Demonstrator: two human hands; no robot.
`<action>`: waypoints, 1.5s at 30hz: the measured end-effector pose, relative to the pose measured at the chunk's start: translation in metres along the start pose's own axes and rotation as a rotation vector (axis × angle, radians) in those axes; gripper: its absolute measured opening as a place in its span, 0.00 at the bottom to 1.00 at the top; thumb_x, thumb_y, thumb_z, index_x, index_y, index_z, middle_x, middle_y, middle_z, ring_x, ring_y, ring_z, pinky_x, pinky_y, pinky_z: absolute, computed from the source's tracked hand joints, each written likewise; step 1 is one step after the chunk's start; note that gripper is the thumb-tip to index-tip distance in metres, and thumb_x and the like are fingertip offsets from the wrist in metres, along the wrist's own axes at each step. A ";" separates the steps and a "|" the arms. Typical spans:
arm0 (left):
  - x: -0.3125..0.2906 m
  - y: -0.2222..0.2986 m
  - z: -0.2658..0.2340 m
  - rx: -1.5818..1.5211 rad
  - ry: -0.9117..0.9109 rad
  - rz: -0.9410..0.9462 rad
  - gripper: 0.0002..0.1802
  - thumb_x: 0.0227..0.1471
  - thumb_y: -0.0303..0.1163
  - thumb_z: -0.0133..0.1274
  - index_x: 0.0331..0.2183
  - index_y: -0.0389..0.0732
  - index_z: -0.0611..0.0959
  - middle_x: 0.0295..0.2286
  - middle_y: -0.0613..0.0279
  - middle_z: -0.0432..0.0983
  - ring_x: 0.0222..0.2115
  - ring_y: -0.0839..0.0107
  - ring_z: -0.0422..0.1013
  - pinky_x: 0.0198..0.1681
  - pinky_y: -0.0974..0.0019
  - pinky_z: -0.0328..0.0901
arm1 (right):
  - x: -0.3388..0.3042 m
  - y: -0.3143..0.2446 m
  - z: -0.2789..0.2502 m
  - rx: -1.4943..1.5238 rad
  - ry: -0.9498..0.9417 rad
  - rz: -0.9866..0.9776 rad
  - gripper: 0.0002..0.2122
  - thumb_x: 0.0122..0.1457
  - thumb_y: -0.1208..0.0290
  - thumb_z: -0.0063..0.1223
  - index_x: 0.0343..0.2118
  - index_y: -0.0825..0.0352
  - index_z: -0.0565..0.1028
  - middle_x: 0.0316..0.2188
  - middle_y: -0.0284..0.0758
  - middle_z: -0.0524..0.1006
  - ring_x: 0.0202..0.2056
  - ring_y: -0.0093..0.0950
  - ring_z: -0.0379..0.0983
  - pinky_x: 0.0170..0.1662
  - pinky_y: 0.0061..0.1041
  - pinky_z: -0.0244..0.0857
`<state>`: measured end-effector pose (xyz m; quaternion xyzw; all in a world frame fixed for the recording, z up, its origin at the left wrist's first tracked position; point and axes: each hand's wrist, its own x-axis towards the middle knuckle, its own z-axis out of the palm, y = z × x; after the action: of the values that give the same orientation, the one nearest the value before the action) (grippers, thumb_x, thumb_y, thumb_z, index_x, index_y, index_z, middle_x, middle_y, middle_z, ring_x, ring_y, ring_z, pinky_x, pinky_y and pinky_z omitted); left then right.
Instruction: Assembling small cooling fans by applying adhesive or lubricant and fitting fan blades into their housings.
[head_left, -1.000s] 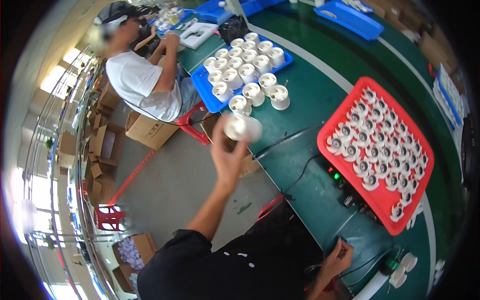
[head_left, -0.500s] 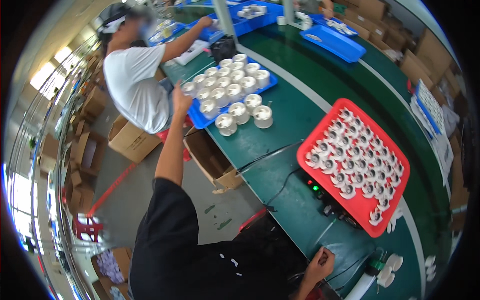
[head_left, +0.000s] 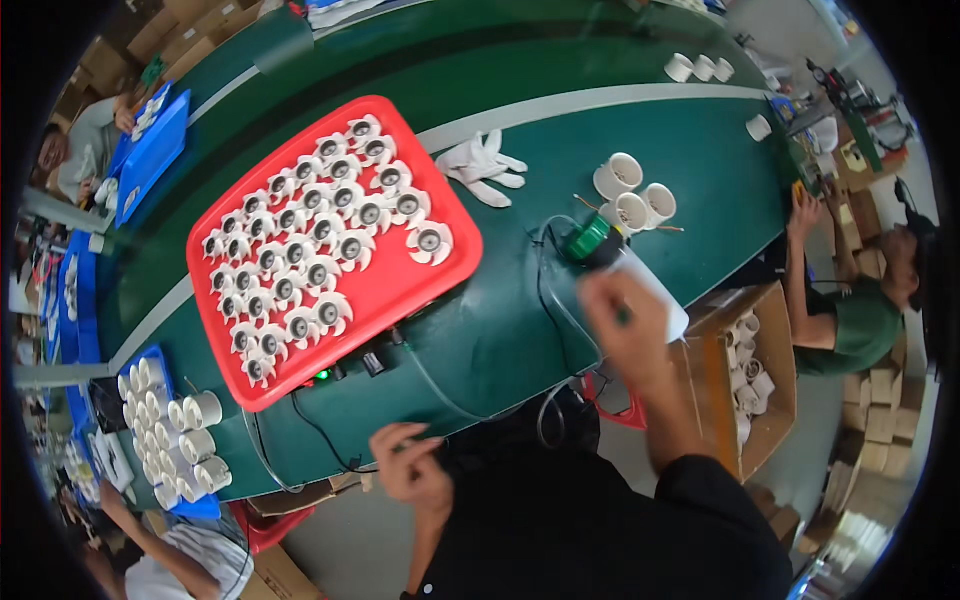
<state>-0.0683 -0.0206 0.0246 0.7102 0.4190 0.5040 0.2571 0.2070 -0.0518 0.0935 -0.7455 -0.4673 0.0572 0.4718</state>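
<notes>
My right hand (head_left: pixel 632 325) is over the bench's front right part, smeared by motion. It is nearest to a white cylinder (head_left: pixel 652 290) with a green and black head (head_left: pixel 592 240); whether it touches the cylinder is unclear. Just past the head stand three white cups (head_left: pixel 628 212). My left hand (head_left: pixel 412 468) hovers at the bench's front edge with fingers loosely bent and apart, nothing in them. Ahead of it is a red tray (head_left: pixel 400 285) with many white fan impellers (head_left: pixel 322 232), each with a dark round hub.
A white glove (head_left: pixel 480 168) lies by the tray. Thin cables and a clear hose (head_left: pixel 430 375) cross the green bench. White cups crowd a blue tray (head_left: pixel 205 505) at left. An open carton (head_left: pixel 775 430) stands at right. Co-workers sit at both sides.
The view has swung to the right. My left hand has come back from the cups on the blue tray to the bench edge. My right hand has moved up beside the green-headed cylinder.
</notes>
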 end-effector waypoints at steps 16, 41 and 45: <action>0.026 -0.022 0.020 0.151 -0.110 0.130 0.15 0.35 0.13 0.51 0.27 0.42 0.83 0.33 0.61 0.76 0.37 0.57 0.68 0.43 0.58 0.64 | 0.085 0.010 -0.062 -0.424 -0.079 0.119 0.11 0.52 0.76 0.57 0.39 0.69 0.78 0.28 0.44 0.76 0.29 0.37 0.73 0.33 0.32 0.67; 0.026 -0.012 0.048 0.111 -0.413 0.006 0.37 0.30 0.34 0.72 0.47 0.41 0.78 0.45 0.60 0.74 0.54 0.55 0.62 0.62 0.43 0.49 | 0.036 0.075 -0.033 -0.482 -0.192 0.002 0.28 0.48 0.68 0.67 0.52 0.67 0.70 0.38 0.40 0.78 0.36 0.33 0.77 0.41 0.29 0.69; 0.026 -0.014 0.053 0.057 -0.388 0.049 0.36 0.32 0.37 0.71 0.47 0.43 0.78 0.43 0.61 0.73 0.52 0.57 0.64 0.60 0.43 0.53 | 0.043 0.040 -0.088 0.121 0.022 -0.131 0.24 0.50 0.66 0.62 0.49 0.72 0.72 0.37 0.36 0.77 0.39 0.30 0.72 0.57 0.38 0.60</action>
<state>-0.0199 0.0120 0.0070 0.8109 0.3584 0.3515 0.3005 0.3032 -0.0809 0.1263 -0.6842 -0.5055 0.0463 0.5236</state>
